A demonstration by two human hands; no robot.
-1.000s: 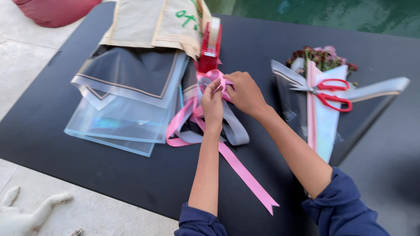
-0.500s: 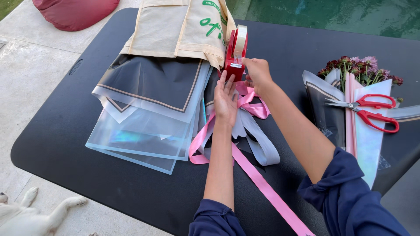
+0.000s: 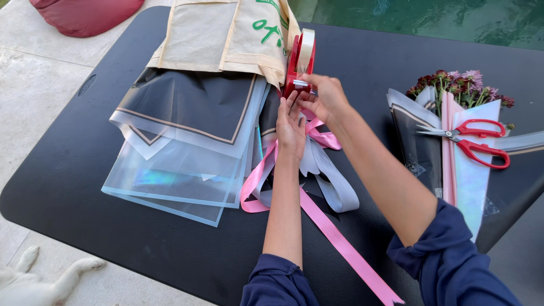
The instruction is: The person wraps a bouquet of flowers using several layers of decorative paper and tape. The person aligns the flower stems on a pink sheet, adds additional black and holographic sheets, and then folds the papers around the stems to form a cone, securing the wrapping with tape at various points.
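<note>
Across most of the view spreads a wide black rounded-corner table (image 3: 102, 226), with pale stone paving beyond its left edge and green water past its far side. On its far middle lies a beige cloth bag with green lettering (image 3: 221, 39), and under that a fanned stack of clear and smoky cellophane wrapping sheets (image 3: 181, 153). To the right rests a wrapped bunch of dark red and pink flowers (image 3: 459, 85), with red-handled scissors (image 3: 476, 139) lying across the wrap. A long pink satin ribbon (image 3: 340, 243) trails toward the near edge beside a grey ribbon loop (image 3: 337, 187).

Both forearms reach forward from rolled navy sleeves and meet at a red tape dispenser with a clear roll (image 3: 299, 59) standing at the bag's corner. The left hand (image 3: 290, 127) is flat, fingers extended together, fingertips touching the dispenser's base. The right hand (image 3: 326, 96) is curled, thumb and fingers pinching the tape end at the dispenser's cutter.

Bare tabletop lies open near the front edge and between the arms and the flowers.
</note>
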